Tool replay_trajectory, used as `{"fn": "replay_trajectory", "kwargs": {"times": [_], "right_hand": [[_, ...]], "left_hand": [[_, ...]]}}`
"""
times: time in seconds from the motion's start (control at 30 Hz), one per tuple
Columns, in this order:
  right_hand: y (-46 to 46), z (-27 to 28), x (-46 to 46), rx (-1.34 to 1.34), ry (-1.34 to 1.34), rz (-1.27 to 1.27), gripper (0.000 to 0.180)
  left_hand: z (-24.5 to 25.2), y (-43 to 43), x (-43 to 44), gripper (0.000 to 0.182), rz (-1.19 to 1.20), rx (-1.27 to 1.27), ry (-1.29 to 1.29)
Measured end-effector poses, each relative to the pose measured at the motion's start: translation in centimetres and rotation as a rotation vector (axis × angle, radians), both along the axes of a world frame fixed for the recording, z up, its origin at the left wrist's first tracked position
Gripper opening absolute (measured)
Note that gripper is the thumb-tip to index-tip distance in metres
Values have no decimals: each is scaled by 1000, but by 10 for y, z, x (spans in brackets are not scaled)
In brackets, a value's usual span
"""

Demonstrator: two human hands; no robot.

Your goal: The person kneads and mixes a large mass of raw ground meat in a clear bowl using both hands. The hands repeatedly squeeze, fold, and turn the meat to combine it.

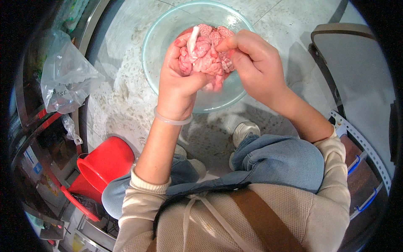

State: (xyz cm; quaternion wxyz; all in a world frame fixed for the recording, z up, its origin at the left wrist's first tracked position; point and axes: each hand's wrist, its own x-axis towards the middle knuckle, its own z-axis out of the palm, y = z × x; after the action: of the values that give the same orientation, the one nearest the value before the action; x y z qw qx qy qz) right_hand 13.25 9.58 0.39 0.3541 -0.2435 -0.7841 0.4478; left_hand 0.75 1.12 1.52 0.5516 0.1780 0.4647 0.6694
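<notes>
My left hand [179, 72] cups a wet pink animal brain [206, 63], its fingers curled round the left side and the thumb pressed along the lower edge. A thick white brain stem [193, 41] stands up from the brain's left part. At the brain's right side is my right hand [258, 63], index fingertip on the folded surface and thumb bent close by. A reddish film shows at the thumb tip; whether the fingers pinch it is unclear. Below both hands, a clear greenish plastic basin [157, 78] rests on the floor. More brain tissue [226, 31] appears behind the held piece, partly hidden.
Red plastic buckets [108, 160] stand at the lower left. A clear plastic bag [67, 75] bearing print hangs from the rack at left. On the right are a grey panel with a brown edge [343, 28] and a perforated metal strip [365, 151]. The stained concrete floor [116, 72] surrounds the basin.
</notes>
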Motion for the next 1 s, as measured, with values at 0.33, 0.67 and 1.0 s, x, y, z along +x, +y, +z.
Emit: {"fn": "replay_trajectory", "kwargs": {"times": [0.33, 0.67, 1.0], "right_hand": [[-2, -2, -2, -184, -59, 78, 9], [3, -24, -1, -449, 32, 55, 11], [10, -23, 1, -382, -36, 52, 9]], "left_hand": [[-2, -3, 3, 54, -21, -59, 114], [-5, -4, -3, 64, -13, 40, -84], [-6, -6, -10, 57, -70, 67, -403]]}}
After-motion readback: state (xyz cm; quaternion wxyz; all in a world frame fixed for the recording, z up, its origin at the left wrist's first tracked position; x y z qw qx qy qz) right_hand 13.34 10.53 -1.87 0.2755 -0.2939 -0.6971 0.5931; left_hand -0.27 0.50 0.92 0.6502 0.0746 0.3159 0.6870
